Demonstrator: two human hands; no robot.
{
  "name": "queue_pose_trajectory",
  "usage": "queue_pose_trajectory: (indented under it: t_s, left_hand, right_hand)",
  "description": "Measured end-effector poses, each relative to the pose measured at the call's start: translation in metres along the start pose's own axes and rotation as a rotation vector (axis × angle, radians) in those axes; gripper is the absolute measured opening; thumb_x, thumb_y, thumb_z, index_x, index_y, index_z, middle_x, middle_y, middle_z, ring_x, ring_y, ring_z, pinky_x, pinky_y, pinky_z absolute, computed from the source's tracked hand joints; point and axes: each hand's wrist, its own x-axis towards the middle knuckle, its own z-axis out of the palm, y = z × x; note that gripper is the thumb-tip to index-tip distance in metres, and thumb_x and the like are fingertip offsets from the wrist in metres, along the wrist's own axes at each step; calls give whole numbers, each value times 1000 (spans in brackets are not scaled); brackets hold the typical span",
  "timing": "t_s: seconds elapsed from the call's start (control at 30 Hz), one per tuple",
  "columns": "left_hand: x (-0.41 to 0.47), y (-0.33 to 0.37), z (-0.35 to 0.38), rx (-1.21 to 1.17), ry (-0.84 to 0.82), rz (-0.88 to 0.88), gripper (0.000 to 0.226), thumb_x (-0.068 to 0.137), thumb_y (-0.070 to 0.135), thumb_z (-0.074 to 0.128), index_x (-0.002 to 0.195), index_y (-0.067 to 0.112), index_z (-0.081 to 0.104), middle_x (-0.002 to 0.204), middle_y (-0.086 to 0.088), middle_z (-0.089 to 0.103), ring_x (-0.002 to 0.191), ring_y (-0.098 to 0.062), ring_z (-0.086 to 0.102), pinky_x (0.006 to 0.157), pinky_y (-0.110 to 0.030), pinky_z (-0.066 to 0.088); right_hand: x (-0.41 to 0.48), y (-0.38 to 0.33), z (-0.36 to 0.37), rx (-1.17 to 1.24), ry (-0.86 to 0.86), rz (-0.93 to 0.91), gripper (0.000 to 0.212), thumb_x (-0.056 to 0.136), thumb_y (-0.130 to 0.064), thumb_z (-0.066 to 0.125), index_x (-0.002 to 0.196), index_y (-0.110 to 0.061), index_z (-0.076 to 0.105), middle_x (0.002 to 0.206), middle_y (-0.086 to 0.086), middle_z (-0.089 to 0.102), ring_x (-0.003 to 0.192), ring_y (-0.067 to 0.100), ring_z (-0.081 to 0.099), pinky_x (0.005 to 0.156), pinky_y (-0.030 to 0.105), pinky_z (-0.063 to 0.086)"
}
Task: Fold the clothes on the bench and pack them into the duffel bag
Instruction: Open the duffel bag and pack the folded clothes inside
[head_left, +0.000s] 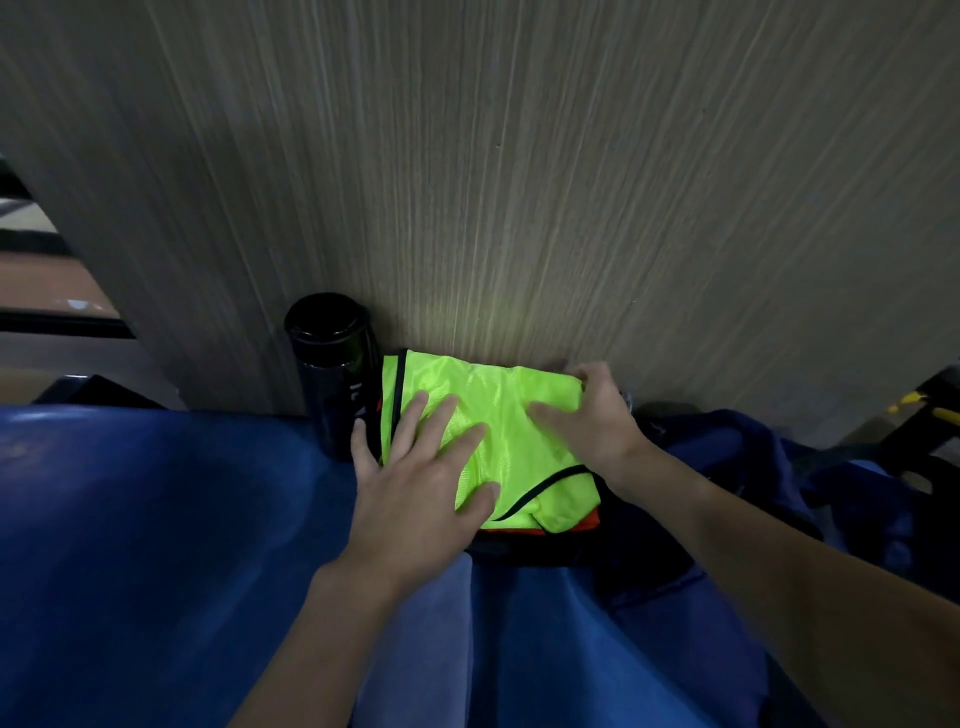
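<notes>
Blue bench (130, 519) fills lower frame. Centre: left hand (415, 483), fingers spread flat on folded neon vest (498, 415). Right hand (597, 415) curls round vest's far corner, fingertips hidden. Duffel bag (779, 467) at right, dark, murky. Black bottle (332, 364) upper left of vest.

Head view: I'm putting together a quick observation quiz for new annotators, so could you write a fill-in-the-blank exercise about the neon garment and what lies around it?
1. The left hand presses flat on the neon garment, whose trim is ____.
2. The bottle stands on the garment's ____ side.
3. Under the garment's near edge a strip of ____ fabric shows.
4. The bench is ____.
Missing words: black, left, orange, blue.
</notes>
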Motion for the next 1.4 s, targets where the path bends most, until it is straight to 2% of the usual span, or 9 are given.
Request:
queue_pose_trajectory:
  t_s: [0.13,0.27,0.4,0.67,0.9,1.03,1.17,1.3,1.4]
  left_hand:
    - [0,-1,0,-39,17,-1,72,84,70,23,149,42,34,165,14,7,151,-8,-13,117,-65,-3]
    - [1,0,-1,-164,77,1,72,82,65,40,149,40,37,166,8,0,151,-8,-15,119,-59,-3]
    - [-1,5,-5,-417,358,-152,50,92,50,55,136,27,57,161,-5,21,149,-23,15,117,-53,20]
    - [-3,11,-15,-572,361,-364,48,90,30,68,135,23,56,136,2,55,131,-20,44,111,-42,30]
    - [-1,10,-38,-1289,336,-443,73,78,69,41,130,23,62,126,9,66,120,-7,58,108,-34,42]
    - [-5,8,-41,-1233,294,-469,73,72,61,67,138,33,51,126,13,64,119,-6,58,104,-33,47]
    - [-6,-2,-32,-1060,318,-401,56,87,16,72,135,33,50,107,23,67,103,5,61,92,-20,50]
    - [-7,-1,-32,-990,286,-348,42,90,9,65,125,31,57,96,24,68,92,4,63,81,-13,48]
    - [-5,0,-31,-1005,283,-364,43,91,5,59,125,32,56,97,18,67,91,6,60,78,-10,46]
  right_hand:
    - [2,-4,-9,23,-77,135,30,76,-10,79,101,1,67,99,18,71,91,30,69,83,47,58]
    - [-3,-16,-21,57,-111,-23,18,86,-6,67,102,-12,62,93,8,69,86,22,69,72,34,59]
    - [-9,-32,-24,-34,-155,-161,14,92,-7,57,100,-18,52,88,1,62,78,13,61,59,20,49]
    - [-13,-77,-14,-288,-63,-216,30,84,-13,59,113,-12,49,103,11,61,93,27,61,76,36,53]
    - [-26,-112,28,-170,-148,-98,44,92,-45,55,115,-8,56,103,13,66,101,32,64,88,44,54]
    - [-38,-119,38,19,-312,-5,40,102,-49,35,117,-17,55,119,12,61,107,32,62,94,47,49]
    - [-36,-113,32,378,-330,83,25,103,-5,37,123,-12,49,109,15,52,71,30,59,75,47,57]
    - [-26,-81,29,131,-223,-66,30,92,9,39,97,-13,59,75,6,57,66,26,61,77,53,56]
    - [-30,-57,28,-16,-263,-103,31,86,-2,62,111,-21,58,87,-6,61,83,12,62,73,31,55]
